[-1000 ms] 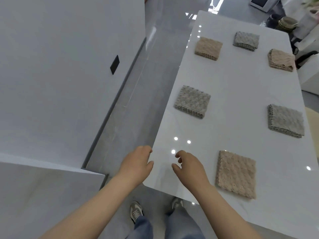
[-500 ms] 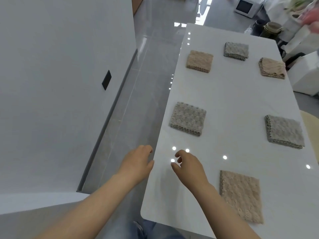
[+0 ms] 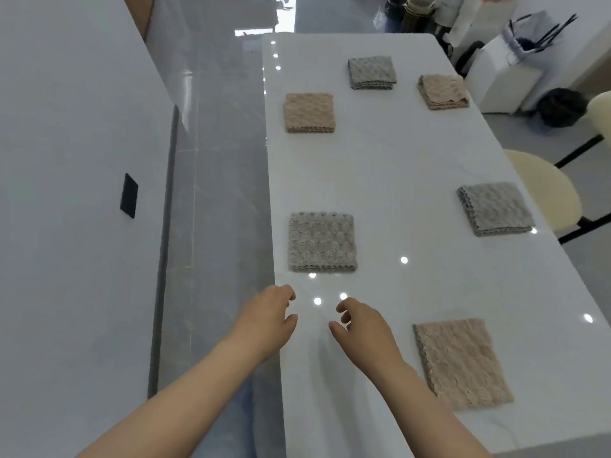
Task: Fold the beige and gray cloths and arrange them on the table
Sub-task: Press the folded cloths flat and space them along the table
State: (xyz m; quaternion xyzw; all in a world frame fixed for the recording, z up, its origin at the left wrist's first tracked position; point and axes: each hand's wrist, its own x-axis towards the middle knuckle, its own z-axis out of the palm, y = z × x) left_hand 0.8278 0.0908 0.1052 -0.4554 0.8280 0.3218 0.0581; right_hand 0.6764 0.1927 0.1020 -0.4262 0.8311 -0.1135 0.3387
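A: What has shifted in the last second?

B: Mostly the view. The head has turned, so the table now runs straight away from the person. Both hands have crept a little forward at its near left side. No cloth has moved.

A: And the hands themselves?

B: The left hand hangs over the table's left edge, and the right hand is just inside it. Both have loosely curled fingers with the thumbs apart, and they hold nothing. Neither touches a cloth.

A: What lies nearest?

B: The gray cloth is straight ahead, just past the fingertips and roughly in line with the gap between the hands. It is a shade nearer the left. It is folded square, its sides run along the table edge, and its layered edge faces the person.

A: And to the side?

B: The beige cloth lies right of the right hand, near but apart. Its long side runs away from the person, slightly skewed. Only the right hand is well placed for it.

A: Further out?

B: There is a second gray cloth by the right edge. At the far end are the far beige cloth, the far gray cloth and the corner beige cloth. All are folded and well apart.

A: So what comes next?

B: I'd judge the folding is about done. One likely move is a short forward reach with both hands to the gray cloth. The other is a sideways reach with the right hand to square the beige cloth.
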